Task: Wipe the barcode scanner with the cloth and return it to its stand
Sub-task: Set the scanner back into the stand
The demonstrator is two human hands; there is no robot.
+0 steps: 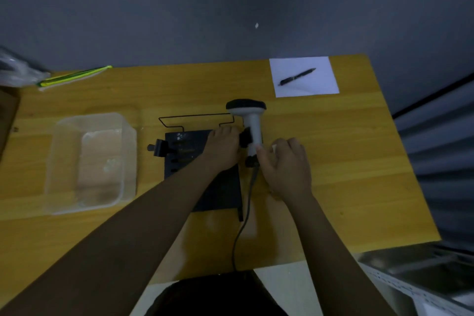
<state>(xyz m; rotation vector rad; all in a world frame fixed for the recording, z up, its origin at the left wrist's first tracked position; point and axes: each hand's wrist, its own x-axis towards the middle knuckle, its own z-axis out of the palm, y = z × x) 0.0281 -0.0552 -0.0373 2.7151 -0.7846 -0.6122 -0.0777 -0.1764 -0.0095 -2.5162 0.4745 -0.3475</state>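
From the head camera, the scanner (252, 126) sits in the clip at the stand's (205, 161) right edge. The left hand (223, 147) steadies the stand; the right hand (284, 161) pinches the handle, possibly bunching a pale cloth (274, 147). Likely seating or removing; wiping progress unclear.

Head-worn view, steeply down onto table (333, 136)

Left hand (223, 145) hides stand (205, 179) top; scanner cable (243, 226) end hidden under desk (346, 161) edge; white bit inside right hand (287, 164) unclear
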